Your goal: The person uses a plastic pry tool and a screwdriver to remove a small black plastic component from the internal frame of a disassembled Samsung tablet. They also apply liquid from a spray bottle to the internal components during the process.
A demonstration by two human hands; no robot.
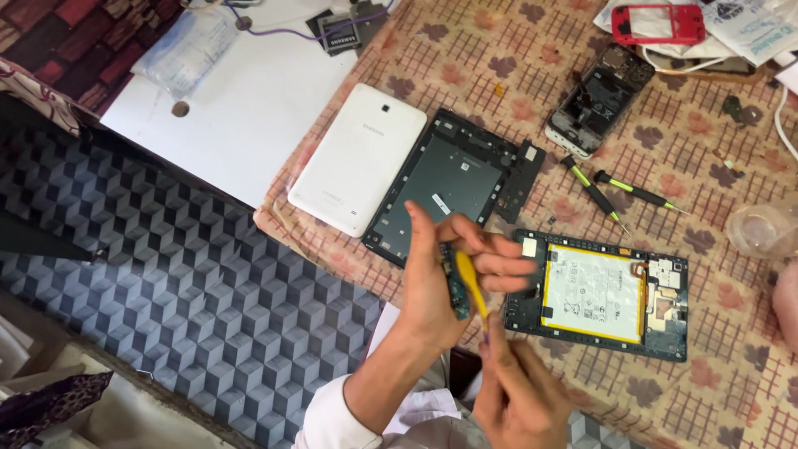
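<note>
My left hand (pixel 453 270) holds a small green circuit board (pixel 456 288) edge-on between thumb and fingers, above the table's near edge. My right hand (pixel 519 391) grips a yellow-handled tool (pixel 471 284) whose tip rests against that board. Just to the right lies an opened tablet body (pixel 603 293) with a white battery edged in yellow. Behind my hands lies a dark inner tablet frame (pixel 453 183), and a white tablet back cover (pixel 359 156) lies left of it.
Two green-and-black screwdrivers (pixel 619 189) lie beyond the tablet body. An opened phone (pixel 600 100) and a red phone frame (pixel 658 23) sit farther back. A clear plastic cup (pixel 763 229) stands at the right edge. A white board (pixel 241 100) lies at the left, patterned floor below.
</note>
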